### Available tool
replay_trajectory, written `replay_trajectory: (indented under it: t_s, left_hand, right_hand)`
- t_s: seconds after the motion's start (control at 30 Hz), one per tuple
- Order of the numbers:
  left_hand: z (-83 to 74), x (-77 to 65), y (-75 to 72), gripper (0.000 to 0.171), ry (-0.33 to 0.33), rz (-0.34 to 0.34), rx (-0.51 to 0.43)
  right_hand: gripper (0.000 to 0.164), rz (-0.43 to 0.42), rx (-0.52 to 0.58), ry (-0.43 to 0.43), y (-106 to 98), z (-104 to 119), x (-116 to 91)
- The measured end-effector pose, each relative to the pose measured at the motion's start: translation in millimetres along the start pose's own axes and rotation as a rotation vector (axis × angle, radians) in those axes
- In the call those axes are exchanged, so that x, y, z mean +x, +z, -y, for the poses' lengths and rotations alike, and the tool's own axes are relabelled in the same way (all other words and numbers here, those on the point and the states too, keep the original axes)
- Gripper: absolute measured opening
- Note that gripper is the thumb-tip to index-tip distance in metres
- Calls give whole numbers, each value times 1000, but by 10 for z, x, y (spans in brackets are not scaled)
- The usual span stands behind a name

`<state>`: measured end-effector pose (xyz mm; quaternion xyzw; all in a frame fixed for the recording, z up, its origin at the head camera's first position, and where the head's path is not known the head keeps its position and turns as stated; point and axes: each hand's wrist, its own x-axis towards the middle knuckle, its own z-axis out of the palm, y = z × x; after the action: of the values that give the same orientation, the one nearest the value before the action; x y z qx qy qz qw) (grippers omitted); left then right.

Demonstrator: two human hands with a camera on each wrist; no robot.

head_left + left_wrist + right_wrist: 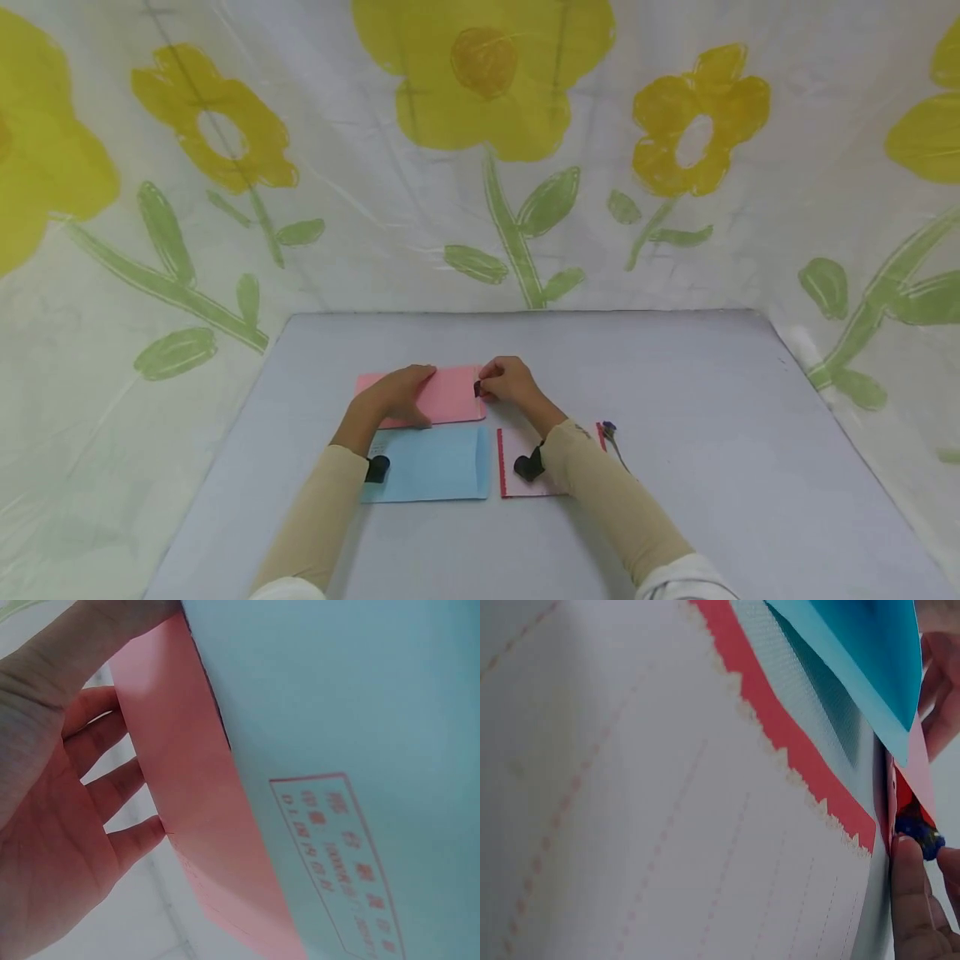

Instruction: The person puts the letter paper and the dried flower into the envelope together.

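Observation:
A pink envelope (453, 393) lies at the back of the group. My left hand (401, 395) spans it, holding it between the thumb at its near edge and the fingers at its far edge. In the left wrist view, the fingertips (154, 827) touch the pink edge. My right hand (513, 383) is at the envelope's right end, pinching a small dark blue flower head (921, 834) at its mouth. Something red shows inside that mouth in the right wrist view. The flower's stem is hidden.
Nearer me lies a light blue envelope (435, 467) with its flap raised. Right of it is a pale lined letter sheet (513, 446) with red edges, partly under my right forearm. A dark blue flower (609, 430) with a thin stem lies beside the sheet.

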<state>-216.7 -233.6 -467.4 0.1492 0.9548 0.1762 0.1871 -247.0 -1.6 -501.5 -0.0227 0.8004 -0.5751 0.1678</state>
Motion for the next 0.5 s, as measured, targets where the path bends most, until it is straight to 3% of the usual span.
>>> replay_trajectory:
  t_s: [0.3, 0.5]
  left_hand:
    - [2, 0, -4, 95, 10, 4, 1]
    - [-7, -9, -12, 94, 10, 0, 2]
  right_hand:
    - [6, 23, 41, 8, 32, 2, 12]
    - [6, 7, 5, 2, 52, 12, 16]
